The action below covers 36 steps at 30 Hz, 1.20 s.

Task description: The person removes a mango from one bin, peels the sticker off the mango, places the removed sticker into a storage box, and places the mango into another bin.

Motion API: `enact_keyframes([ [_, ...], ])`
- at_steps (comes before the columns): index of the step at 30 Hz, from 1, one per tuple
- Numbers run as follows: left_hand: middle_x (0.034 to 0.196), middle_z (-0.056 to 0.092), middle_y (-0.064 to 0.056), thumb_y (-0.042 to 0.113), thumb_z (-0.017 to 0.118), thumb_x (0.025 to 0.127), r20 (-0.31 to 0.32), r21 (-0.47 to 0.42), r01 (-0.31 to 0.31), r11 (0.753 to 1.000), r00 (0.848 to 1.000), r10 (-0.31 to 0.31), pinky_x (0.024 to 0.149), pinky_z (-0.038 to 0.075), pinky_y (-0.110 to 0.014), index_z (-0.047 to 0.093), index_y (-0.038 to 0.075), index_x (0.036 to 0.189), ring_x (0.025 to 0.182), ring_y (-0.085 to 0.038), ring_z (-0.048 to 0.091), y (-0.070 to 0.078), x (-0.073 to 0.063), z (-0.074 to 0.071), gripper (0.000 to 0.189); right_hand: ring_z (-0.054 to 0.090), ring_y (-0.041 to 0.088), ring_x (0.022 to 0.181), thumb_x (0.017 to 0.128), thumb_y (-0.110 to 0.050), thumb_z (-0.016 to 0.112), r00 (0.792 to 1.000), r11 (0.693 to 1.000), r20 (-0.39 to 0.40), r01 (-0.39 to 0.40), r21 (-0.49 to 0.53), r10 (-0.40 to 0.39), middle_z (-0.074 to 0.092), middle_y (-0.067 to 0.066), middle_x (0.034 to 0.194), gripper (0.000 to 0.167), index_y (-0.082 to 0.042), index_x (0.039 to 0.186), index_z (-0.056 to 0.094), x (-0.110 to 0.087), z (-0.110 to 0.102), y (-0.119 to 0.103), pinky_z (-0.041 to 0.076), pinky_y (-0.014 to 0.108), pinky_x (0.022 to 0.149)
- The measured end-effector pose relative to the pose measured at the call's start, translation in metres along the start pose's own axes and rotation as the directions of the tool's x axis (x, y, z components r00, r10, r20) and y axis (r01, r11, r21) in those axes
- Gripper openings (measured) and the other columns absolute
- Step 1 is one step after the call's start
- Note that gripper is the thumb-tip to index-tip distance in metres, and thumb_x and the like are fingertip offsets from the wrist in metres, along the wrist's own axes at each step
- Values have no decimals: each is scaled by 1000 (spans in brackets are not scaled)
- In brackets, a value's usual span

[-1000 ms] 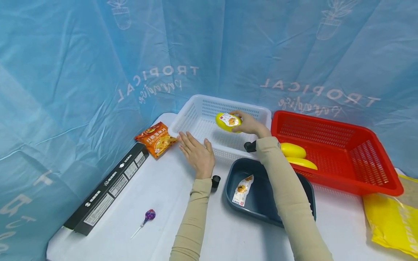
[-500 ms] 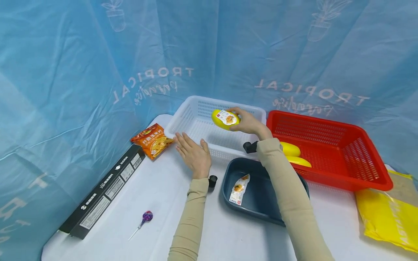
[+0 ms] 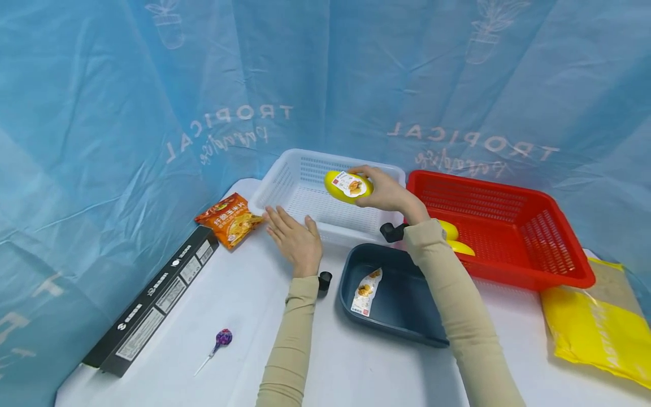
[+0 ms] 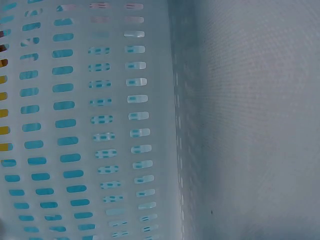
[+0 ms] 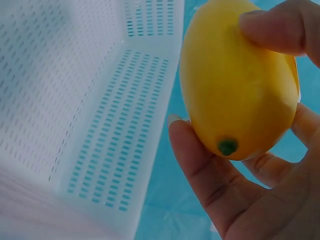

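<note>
My right hand (image 3: 389, 195) grips a smooth yellow mango (image 3: 335, 186) with a printed white label, held up over the white perforated basket (image 3: 315, 208). In the right wrist view, thumb and fingers wrap the mango (image 5: 235, 85), whose small green stem spot faces the camera. My left hand (image 3: 300, 243) lies with straight fingers at the basket's near left corner, fingertips by the rim and close to an orange snack bag (image 3: 231, 220). The left wrist view shows the basket's slotted wall (image 4: 160, 125).
A dark blue tub (image 3: 407, 299) holding a label sticker (image 3: 367, 291) stands in front, under my right forearm. The red basket (image 3: 508, 243) on the right holds two yellow fruits (image 3: 460, 247). Around lie a black box (image 3: 157, 299), a lollipop (image 3: 222, 338) and a yellow packet (image 3: 595, 328).
The head view has turned slightly, so the scene sits further left. My right hand keeps the mango over the white basket, and my left hand stays by its corner.
</note>
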<state>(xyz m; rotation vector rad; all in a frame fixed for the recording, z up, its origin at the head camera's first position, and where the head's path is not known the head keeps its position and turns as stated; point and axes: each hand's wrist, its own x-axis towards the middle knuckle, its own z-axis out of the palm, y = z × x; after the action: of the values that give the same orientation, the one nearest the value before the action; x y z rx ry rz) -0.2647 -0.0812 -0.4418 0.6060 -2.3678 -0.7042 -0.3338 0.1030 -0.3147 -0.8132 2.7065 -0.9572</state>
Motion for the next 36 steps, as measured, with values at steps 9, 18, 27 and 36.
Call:
enact_keyframes([
  [9, 161, 3, -26, 39, 34, 103, 12, -14, 10, 1000, 1000, -9, 122, 11, -50, 13, -8, 151, 151, -38, 1, -3, 2, 0, 71, 46, 24, 113, 78, -14, 75, 997, 997, -40, 72, -7, -72, 44, 7, 143, 73, -16, 143, 43, -22, -2, -4, 53, 39, 85],
  [18, 161, 4, -25, 39, 34, 103, 18, -15, 22, 1000, 1000, -22, 122, 11, -50, 14, -8, 151, 151, -38, 1, -3, 1, -1, 71, 44, 24, 113, 77, -14, 74, 992, 992, -46, 117, -46, -119, 45, 8, 140, 73, -18, 143, 44, -51, -8, -15, 53, 38, 83],
  [27, 161, 3, -26, 39, 34, 103, 23, -11, 22, 1000, 999, -22, 122, 11, -51, 12, -8, 152, 151, -39, 0, -2, 0, -1, 71, 46, 21, 110, 73, -14, 78, 989, 990, -54, 138, -24, -139, 47, 5, 131, 76, -21, 142, 46, -82, -11, -22, 55, 35, 80],
  [36, 161, 3, -25, 39, 34, 103, 19, -6, 5, 1000, 1000, -5, 122, 12, -51, 13, -8, 151, 151, -39, 2, 0, -1, 2, 71, 47, 21, 112, 73, -12, 77, 983, 984, -55, 176, -29, -177, 49, 6, 130, 75, -20, 140, 46, -109, -4, -16, 55, 34, 81],
])
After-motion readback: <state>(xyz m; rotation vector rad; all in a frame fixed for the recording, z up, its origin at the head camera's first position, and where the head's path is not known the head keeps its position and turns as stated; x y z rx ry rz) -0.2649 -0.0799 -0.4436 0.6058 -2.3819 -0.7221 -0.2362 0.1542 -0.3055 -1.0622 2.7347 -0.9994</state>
